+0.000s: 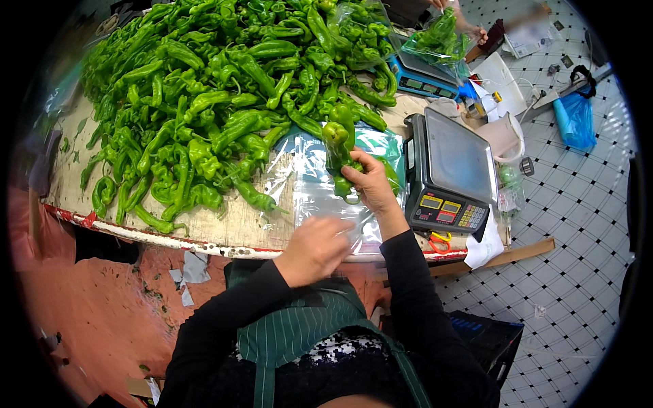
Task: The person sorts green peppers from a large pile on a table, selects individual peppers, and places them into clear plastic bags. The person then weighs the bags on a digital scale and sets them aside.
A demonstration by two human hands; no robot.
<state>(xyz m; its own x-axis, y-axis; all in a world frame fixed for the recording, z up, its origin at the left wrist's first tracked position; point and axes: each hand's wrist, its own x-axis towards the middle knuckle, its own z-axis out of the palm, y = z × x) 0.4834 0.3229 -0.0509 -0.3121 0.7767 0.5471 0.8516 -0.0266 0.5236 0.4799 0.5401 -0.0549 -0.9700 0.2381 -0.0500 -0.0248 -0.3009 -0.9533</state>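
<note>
Several green peppers (336,146) stand bunched in my right hand (371,182), its thumb and fingers closed round them above the table's near edge. Beneath them lies a stack of clear plastic bags (307,190) with green printing. My left hand (314,250) is just left of and below the right one, over the bags' near edge. Motion smears its fingers, so whether it holds anything cannot be made out. A large heap of long green peppers (204,102) covers the table to the left and beyond my hands.
A dark weighing scale (459,153) stands close to my right hand, with orange-handled scissors (440,241) before it. Farther back are a blue scale (425,78) and another person's hands with a bag of peppers (439,41). A white jug (503,136) sits right of the dark scale.
</note>
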